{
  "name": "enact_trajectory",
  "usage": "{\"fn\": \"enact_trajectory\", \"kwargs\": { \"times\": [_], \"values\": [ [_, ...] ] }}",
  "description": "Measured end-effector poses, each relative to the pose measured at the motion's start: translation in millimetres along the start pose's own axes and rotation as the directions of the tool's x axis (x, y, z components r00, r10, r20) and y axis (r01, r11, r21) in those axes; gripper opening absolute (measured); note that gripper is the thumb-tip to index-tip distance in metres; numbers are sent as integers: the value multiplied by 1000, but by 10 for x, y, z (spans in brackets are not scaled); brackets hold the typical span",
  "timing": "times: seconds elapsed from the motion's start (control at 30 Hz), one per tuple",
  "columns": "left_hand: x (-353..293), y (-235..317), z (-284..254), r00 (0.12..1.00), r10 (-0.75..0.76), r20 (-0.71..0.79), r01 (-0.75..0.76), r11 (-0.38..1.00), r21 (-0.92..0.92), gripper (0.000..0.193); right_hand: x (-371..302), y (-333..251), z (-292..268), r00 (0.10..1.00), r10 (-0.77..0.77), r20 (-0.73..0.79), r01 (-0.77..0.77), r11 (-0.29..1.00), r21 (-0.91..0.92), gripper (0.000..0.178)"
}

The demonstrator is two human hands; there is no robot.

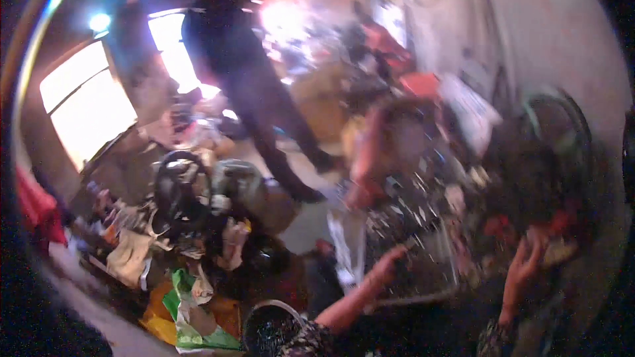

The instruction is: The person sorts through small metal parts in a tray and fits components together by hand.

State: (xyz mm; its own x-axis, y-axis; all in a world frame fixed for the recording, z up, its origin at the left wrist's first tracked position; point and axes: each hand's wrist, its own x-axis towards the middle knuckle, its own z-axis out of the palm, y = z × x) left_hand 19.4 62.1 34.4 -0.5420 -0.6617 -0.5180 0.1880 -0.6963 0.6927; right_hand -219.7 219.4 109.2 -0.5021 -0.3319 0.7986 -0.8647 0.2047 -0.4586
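Note:
My left hand [391, 261] reaches over the near left part of a shallow grey crate [423, 299]. Its fingers look drawn together, with a small pale bit at their tips that is too blurred to name. Thin, shiny, dark and light pieces [403, 208] are spread through the crate. At the right, my right hand [527, 254] has its fingers stretched out beside red items [562, 223] and a pale piece. Blur hides whether it touches them. A co-worker's bare arm [367, 158] comes down to the crate from the far side.
Another person [231, 46] in dark clothes stands beyond the crate. A black bucket [268, 324] is near my left arm, beside green and white bags [198, 320]. Heaped scrap, including a black ring-shaped part [182, 192], fills the left. A wall [562, 39] bounds the right.

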Motion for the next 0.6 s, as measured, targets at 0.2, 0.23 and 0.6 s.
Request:
{"fn": "enact_trajectory", "kwargs": {
  "times": [0.2, 0.23, 0.6],
  "values": [
    [243, 131, 19, 989, 72, 130, -99, 972, 212, 33, 801, 63, -228, 914, -271, -302, 227, 958, -174, 34],
    [304, 104, 72, 975, 124, 186, -148, 982, 120, 31, 887, 141, -255, 869, -332, -367, 293, 943, -158, 37],
    [1254, -66, 494, 939, 218, 265, -337, 733, 591, 23, 1127, 862, -136, 823, -152, -547, 129, 988, -80, 56]
  ]
}}
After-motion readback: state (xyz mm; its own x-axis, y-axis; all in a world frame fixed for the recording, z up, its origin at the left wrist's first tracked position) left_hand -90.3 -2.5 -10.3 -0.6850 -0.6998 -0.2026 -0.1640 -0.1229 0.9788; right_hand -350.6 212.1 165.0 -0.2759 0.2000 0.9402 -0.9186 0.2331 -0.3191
